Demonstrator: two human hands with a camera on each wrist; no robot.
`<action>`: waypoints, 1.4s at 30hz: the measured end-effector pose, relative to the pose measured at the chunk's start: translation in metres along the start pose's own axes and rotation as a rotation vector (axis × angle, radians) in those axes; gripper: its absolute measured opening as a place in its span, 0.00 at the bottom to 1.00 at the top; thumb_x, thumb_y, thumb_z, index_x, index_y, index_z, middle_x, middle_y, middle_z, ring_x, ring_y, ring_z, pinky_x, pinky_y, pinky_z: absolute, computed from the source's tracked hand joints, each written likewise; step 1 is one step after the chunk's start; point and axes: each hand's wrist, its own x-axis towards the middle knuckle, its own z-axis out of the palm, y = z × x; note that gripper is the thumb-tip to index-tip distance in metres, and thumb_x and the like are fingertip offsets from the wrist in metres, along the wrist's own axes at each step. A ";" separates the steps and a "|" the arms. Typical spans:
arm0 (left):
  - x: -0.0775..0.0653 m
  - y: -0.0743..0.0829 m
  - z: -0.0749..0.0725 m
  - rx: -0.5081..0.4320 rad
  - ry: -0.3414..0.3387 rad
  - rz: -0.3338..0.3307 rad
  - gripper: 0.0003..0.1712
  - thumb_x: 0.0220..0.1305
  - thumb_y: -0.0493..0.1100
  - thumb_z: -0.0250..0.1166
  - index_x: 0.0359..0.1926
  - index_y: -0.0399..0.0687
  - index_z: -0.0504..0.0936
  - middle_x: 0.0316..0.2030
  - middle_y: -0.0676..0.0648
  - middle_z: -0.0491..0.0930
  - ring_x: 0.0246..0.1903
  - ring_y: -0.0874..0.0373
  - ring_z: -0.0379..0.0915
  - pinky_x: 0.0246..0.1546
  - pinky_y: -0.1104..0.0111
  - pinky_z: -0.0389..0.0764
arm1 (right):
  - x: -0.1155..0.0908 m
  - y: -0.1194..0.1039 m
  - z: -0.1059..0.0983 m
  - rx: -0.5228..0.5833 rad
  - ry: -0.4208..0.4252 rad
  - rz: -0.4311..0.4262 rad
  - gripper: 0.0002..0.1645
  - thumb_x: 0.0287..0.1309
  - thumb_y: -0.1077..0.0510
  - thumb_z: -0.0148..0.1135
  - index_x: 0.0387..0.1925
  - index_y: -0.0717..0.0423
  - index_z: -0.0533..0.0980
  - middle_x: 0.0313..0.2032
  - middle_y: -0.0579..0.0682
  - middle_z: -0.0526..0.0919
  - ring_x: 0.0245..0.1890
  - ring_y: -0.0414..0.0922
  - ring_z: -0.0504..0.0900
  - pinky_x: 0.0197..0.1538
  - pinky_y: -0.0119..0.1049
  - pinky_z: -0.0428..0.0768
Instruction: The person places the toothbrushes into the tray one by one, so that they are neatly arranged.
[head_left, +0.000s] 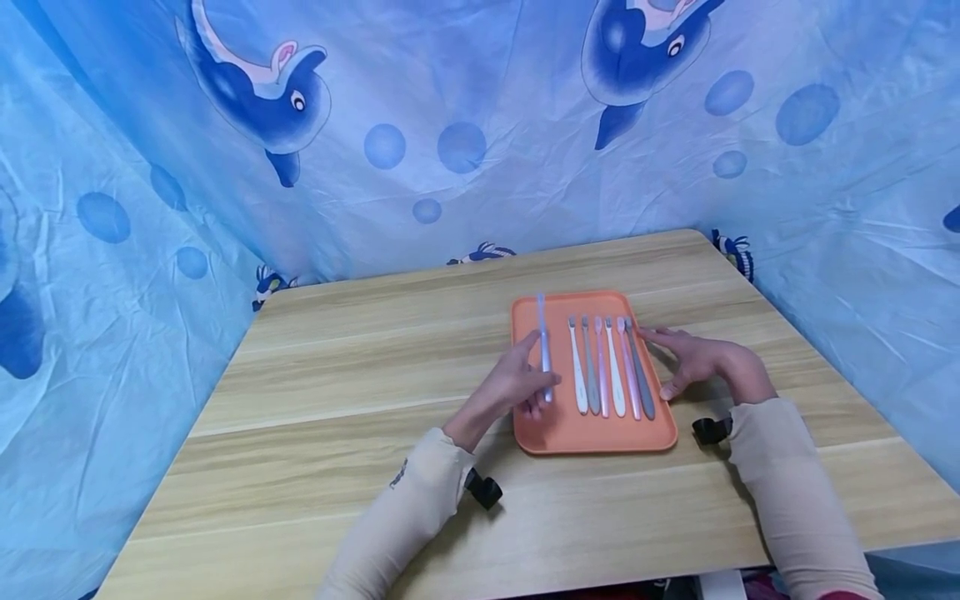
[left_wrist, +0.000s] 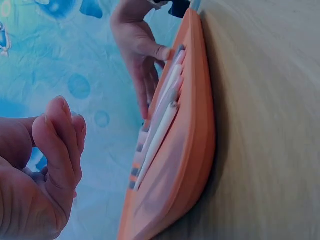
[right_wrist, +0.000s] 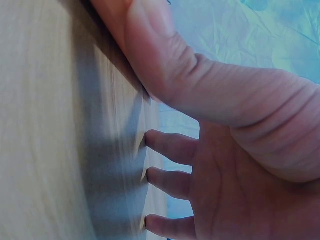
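Observation:
My left hand (head_left: 519,379) is over the left part of an orange tray (head_left: 600,442), pinching a pale blue toothbrush (head_left: 544,346) that points toward the tray's far edge. In the left wrist view the curled fingers (left_wrist: 62,135) of this hand show beside the tray, with the brush hidden. My right hand (head_left: 701,358) rests at the tray's right rim, fingers spread. Its thumb (right_wrist: 150,50) touches the rim, while other fingertips reach the table. Several toothbrushes lie side by side in the tray, including a white one (head_left: 578,375), a pink one (head_left: 602,375) and a dark grey one (head_left: 642,383).
The tray stands on a wood-grain table (head_left: 337,400), right of its middle. A blue curtain (head_left: 360,208) with dolphin prints hangs behind and at both sides. Black wrist cameras, such as the left one (head_left: 483,489), sit close over the tabletop.

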 end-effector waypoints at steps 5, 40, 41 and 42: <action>0.005 -0.001 0.008 0.014 0.002 0.000 0.51 0.67 0.36 0.64 0.81 0.60 0.45 0.12 0.48 0.75 0.08 0.59 0.71 0.08 0.70 0.76 | 0.000 0.000 0.000 0.001 -0.004 0.004 0.78 0.37 0.43 0.82 0.80 0.50 0.41 0.76 0.73 0.34 0.74 0.78 0.32 0.70 0.81 0.42; 0.038 -0.021 0.023 0.001 -0.016 -0.127 0.54 0.67 0.35 0.64 0.81 0.49 0.37 0.12 0.46 0.75 0.07 0.58 0.71 0.06 0.69 0.76 | 0.002 0.001 0.001 0.009 -0.006 0.010 0.80 0.36 0.40 0.82 0.80 0.50 0.40 0.76 0.73 0.34 0.74 0.77 0.33 0.70 0.81 0.42; 0.039 -0.022 0.023 0.000 -0.017 -0.126 0.54 0.67 0.35 0.64 0.81 0.50 0.38 0.12 0.45 0.76 0.07 0.58 0.71 0.06 0.69 0.76 | 0.002 0.001 0.001 0.010 -0.007 0.009 0.80 0.36 0.40 0.82 0.80 0.50 0.40 0.76 0.73 0.34 0.74 0.78 0.32 0.70 0.81 0.42; 0.039 -0.023 0.023 -0.002 -0.018 -0.124 0.54 0.67 0.35 0.64 0.81 0.50 0.38 0.12 0.45 0.76 0.07 0.58 0.71 0.06 0.69 0.76 | 0.002 0.001 0.001 0.011 -0.008 0.009 0.80 0.36 0.40 0.82 0.80 0.50 0.40 0.76 0.73 0.34 0.74 0.78 0.32 0.70 0.81 0.42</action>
